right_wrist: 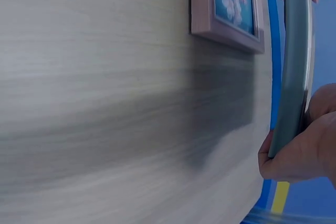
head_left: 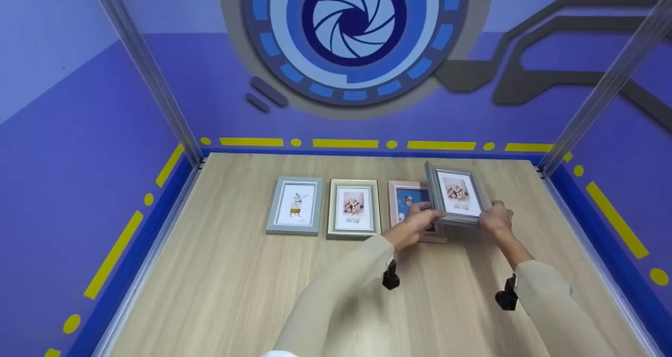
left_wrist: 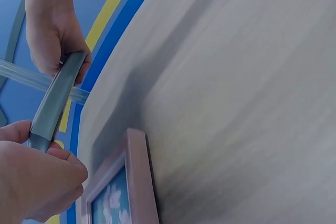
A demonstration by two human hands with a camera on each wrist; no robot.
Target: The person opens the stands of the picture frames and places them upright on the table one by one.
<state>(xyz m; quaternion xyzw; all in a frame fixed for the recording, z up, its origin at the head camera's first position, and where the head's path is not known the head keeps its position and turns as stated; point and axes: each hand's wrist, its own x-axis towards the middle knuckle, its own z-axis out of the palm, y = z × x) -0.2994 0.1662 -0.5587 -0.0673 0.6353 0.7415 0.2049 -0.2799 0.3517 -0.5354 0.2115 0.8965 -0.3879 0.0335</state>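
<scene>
Both hands hold a grey picture frame (head_left: 458, 193) up off the table, at the right end of a row of frames. My left hand (head_left: 420, 220) pinches its lower left corner, thumb on one face and fingers on the other, as the left wrist view shows. At the lower right corner my right hand (head_left: 496, 218) grips it the same way. The raised frame overlaps part of a pink picture frame (head_left: 392, 202) lying on the table, which shows a blue picture. In the right wrist view the grey frame (right_wrist: 294, 66) appears edge-on.
Left of the pink frame lie a gold picture frame (head_left: 353, 235) and a light blue-grey picture frame (head_left: 294, 231). They rest on the wooden table (head_left: 220, 294). Blue-purple walls (head_left: 178, 84) with metal corner posts (head_left: 604, 89) enclose the table at the back and sides.
</scene>
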